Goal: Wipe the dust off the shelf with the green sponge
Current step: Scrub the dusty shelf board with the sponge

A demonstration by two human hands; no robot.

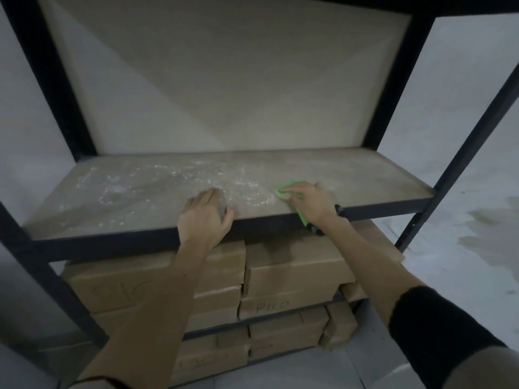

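The right hand (310, 202) pressed flat over the bright green sponge (289, 189) near the front edge of the beige, dark-framed board shelf (365, 175), beside white dust (174, 178). The left hand (205, 216) lay spread and empty on the front lip. Brown cardboard boxes (295, 265) filled the tiers below; the shelf's back stood bare.

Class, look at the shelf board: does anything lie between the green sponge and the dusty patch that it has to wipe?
Nothing visible does. The green sponge under the right hand sits at the dust patch's right edge; the left hand rests at the front.
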